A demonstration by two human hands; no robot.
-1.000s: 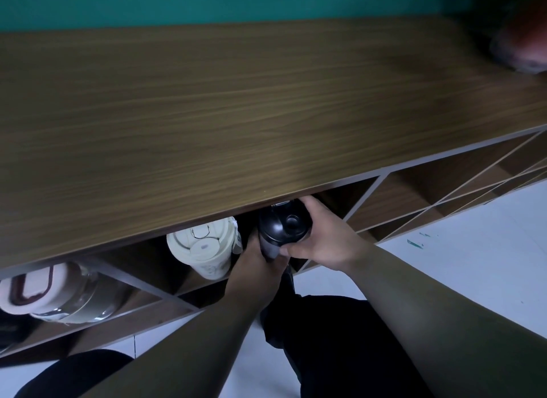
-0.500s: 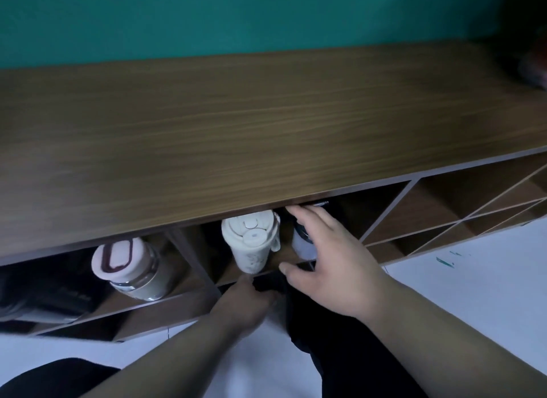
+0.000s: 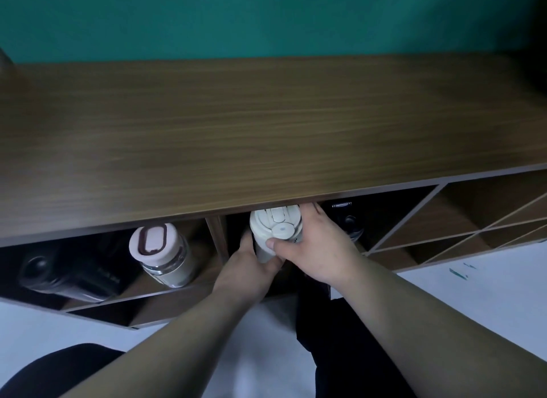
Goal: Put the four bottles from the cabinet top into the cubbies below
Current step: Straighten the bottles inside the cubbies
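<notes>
White bottle (image 3: 274, 231), upright, lid up, clasped by left hand (image 3: 251, 267), right hand (image 3: 318, 246)

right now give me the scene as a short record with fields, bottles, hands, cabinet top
cabinet top: wooden top, no bottles in view on it
white bottle: cream lid, in middle cubby, held by both hands
left hand: grip on the white bottle's lower body
right hand: grip on its side by the lid
pink-lid bottle: in left cubby, leaning
dark bottle, far left: lying in left cubby
black bottle: right of the white one, mostly in shadow
</notes>
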